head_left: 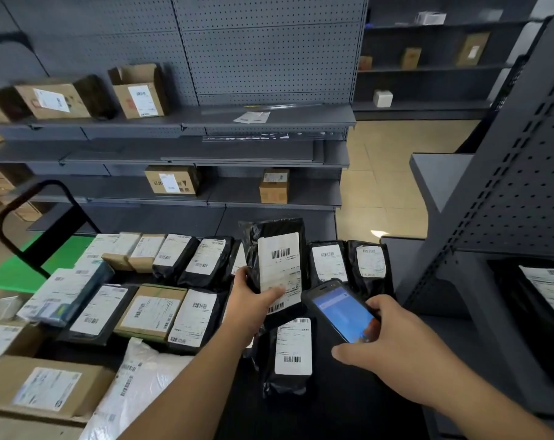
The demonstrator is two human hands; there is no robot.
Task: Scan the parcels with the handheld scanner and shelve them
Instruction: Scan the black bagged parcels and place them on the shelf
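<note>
The left hand [253, 298] grips a black parcel [277, 265] by its lower edge, thumb across the white label, holding it upright with its long axis vertical and the barcode facing the person. The right hand [385, 336] curls around a scanner [340, 309], just right of the parcel, its blue screen up and its top end pointing up-left toward the label. Below both, more labelled parcels lie in rows on a cart [333, 401] before grey shelves [269, 119].

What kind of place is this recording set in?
Likely a parcel pickup or sorting depot: grey pegboard metal shelving holding labelled cardboard boxes, black plastic mailer parcels, and a black handheld scanner.
</note>
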